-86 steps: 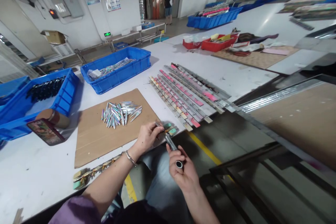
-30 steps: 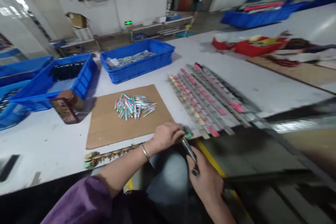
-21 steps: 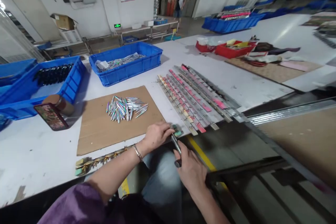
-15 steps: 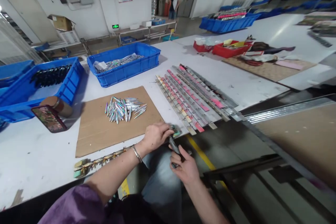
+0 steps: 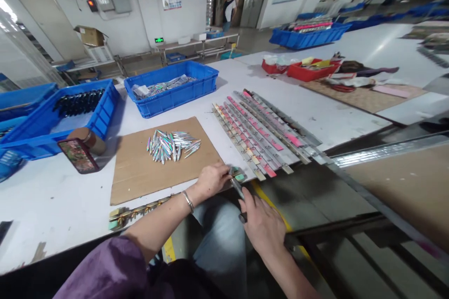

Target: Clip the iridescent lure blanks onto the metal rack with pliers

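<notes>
— Holding what, the right hand [image 5: 261, 224]?

— A metal tube [image 5: 237, 189]. The fingers are curled round it, with its dark near end poking out below; the tube slants up toward the left hand [image 5: 211, 180].

— And the left fingers?

— Bent and bunched together at the near edge of a white table [image 5: 38, 196], right by the tube's far end. I can't tell what sits between the tips. A green block [image 5: 239, 177] is just beyond them. A metal bracelet [image 5: 188, 201] circles that wrist.

— What lies around them?

— A narrow metal strip [image 5: 145, 208] along the table edge, partly hidden by the left forearm. Behind it, a sheet of cardboard [image 5: 131, 173] carries a heap of shiny silver fish shapes [image 5: 170, 145]. To the right are rows of pink and grey strips [image 5: 254, 133].

— Farther left?

— A phone [image 5: 77, 155] propped against a brown jar [image 5: 94, 143], near blue bins [image 5: 108, 112].
</notes>
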{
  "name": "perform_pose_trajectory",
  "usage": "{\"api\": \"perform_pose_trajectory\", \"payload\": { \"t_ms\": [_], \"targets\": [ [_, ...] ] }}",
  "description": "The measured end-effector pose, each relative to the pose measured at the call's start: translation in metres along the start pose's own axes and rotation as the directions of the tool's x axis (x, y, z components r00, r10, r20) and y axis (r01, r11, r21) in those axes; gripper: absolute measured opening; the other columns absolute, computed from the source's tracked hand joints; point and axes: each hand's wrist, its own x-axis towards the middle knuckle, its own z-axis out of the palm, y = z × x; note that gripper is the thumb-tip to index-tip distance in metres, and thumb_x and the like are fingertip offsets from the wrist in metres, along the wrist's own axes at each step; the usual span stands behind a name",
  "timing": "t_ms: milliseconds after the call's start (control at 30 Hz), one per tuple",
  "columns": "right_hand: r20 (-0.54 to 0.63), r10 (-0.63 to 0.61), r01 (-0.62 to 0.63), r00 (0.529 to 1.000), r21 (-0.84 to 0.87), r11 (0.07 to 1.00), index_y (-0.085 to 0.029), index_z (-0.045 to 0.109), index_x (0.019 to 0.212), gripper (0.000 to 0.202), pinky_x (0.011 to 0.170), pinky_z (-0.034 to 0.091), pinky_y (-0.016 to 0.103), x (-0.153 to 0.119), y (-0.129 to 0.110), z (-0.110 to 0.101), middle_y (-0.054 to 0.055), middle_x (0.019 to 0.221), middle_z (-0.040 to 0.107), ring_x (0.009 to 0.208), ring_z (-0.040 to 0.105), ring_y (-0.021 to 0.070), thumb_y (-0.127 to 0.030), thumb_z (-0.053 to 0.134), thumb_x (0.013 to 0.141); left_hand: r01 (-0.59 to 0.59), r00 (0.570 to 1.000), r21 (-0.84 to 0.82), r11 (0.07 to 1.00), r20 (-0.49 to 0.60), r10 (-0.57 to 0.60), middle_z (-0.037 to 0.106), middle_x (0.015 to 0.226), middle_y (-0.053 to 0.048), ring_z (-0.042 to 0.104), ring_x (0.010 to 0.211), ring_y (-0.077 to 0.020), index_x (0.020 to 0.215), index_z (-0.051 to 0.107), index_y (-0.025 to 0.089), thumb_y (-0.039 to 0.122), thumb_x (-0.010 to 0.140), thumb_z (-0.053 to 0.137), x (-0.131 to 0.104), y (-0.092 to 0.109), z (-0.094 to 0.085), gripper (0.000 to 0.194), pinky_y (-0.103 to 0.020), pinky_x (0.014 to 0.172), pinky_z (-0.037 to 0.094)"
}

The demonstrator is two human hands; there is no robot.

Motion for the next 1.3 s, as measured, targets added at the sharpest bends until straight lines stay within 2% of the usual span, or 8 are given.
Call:
{"api": "perform_pose_trajectory", "payload": {
  "t_ms": [133,267,467,600,700,833,1167,1300],
  "targets": [
    [0.074,0.002,-0.003,0.997,0.014,1.000,-0.011,0.062,0.124,0.034,0.062,0.038,0.036,-0.003,0.001,0.006,0.009,0.076,0.066,0.072,0.062,0.0245,-0.028,0.040,0.105,0.003,0.999,0.039,0.999,0.036,-0.004,0.073,0.103,-0.006,0.069,0.097,-0.0190,0.101,0.069,0.020,0.030,0.098,0.061,-0.002,0.003,0.000,0.013,-0.025,0.084,0.053],
    [0.263,0.214,-0.290,0.941,0.293,0.911,-0.024,0.062,0.122,0.037,0.054,0.035,0.034,-0.014,0.012,0.023,0.007,0.075,0.069,0.061,0.062,0.0242,-0.048,0.045,0.101,-0.007,1.000,0.057,0.998,0.020,0.006,0.073,0.105,-0.007,0.069,0.098,-0.0196,0.105,0.068,0.020,0.033,0.100,0.056,-0.004,0.003,0.005,0.019,-0.026,0.082,0.054],
    [0.581,0.328,-0.657,0.745,0.725,0.207,-0.020,0.059,0.107,0.059,0.057,0.046,0.031,-0.011,0.009,0.033,-0.002,0.063,0.058,0.059,0.057,0.0195,-0.074,0.056,0.084,-0.003,0.999,0.046,0.999,0.053,0.001,0.073,0.112,-0.008,0.069,0.105,-0.0212,0.109,0.067,0.019,0.033,0.101,0.054,-0.004,0.010,0.005,0.021,-0.027,0.084,0.054],
    [0.655,0.402,-0.748,0.640,0.652,0.129,-0.018,0.063,0.108,0.069,0.063,0.050,0.033,-0.015,0.003,0.019,0.001,0.070,0.064,0.065,0.060,0.0205,-0.078,0.065,0.074,0.111,0.989,0.000,0.994,0.098,-0.111,0.074,0.116,-0.005,0.069,0.107,-0.0184,0.116,0.068,0.022,0.029,0.097,0.061,-0.011,0.000,-0.027,0.022,-0.025,0.092,0.053],
    [0.663,0.476,-0.783,0.578,0.616,0.093,-0.018,0.063,0.110,0.074,0.069,0.052,0.035,-0.036,-0.004,0.013,0.002,0.072,0.067,0.067,0.062,0.0215,-0.082,0.064,0.071,0.479,0.877,0.123,0.869,-0.027,-0.480,0.074,0.111,-0.016,0.071,0.104,-0.0251,0.111,0.069,0.014,0.031,0.099,0.055,-0.019,-0.031,-0.064,0.025,-0.033,0.092,0.054],
    [0.686,0.524,-0.787,0.506,0.615,-0.045,-0.017,0.063,0.111,0.078,0.067,0.052,0.035,-0.062,-0.027,0.015,0.002,0.070,0.067,0.066,0.060,0.0208,-0.083,0.066,0.069,0.658,0.753,0.170,0.734,-0.116,-0.648,0.071,0.113,-0.025,0.070,0.109,-0.0332,0.122,0.061,0.005,0.019,0.090,0.065,-0.022,-0.076,-0.095,0.035,-0.040,0.092,0.054],
    [0.693,0.468,-0.690,0.549,0.691,-0.214,-0.018,0.067,0.099,0.063,0.057,0.048,0.032,-0.044,-0.057,0.001,0.002,0.063,0.066,0.059,0.059,0.0190,-0.073,0.075,0.068,0.666,0.735,-0.104,0.739,-0.079,-0.673,0.068,0.068,-0.004,0.068,0.064,-0.0197,0.113,0.060,0.012,0.013,0.086,0.061,-0.032,-0.100,-0.105,0.027,-0.027,0.064,0.053],
    [0.733,0.436,-0.609,0.522,0.678,-0.411,-0.019,0.066,0.096,0.054,0.054,0.045,0.028,-0.032,-0.063,-0.004,0.000,0.063,0.063,0.057,0.055,0.0151,-0.064,0.081,0.070,0.465,0.822,-0.518,0.718,-0.049,-0.568,0.062,0.067,0.000,0.061,0.057,-0.0131,0.098,0.059,0.016,0.032,0.093,0.056,-0.040,-0.080,-0.093,0.017,-0.025,0.060,0.052]
  ]
}}
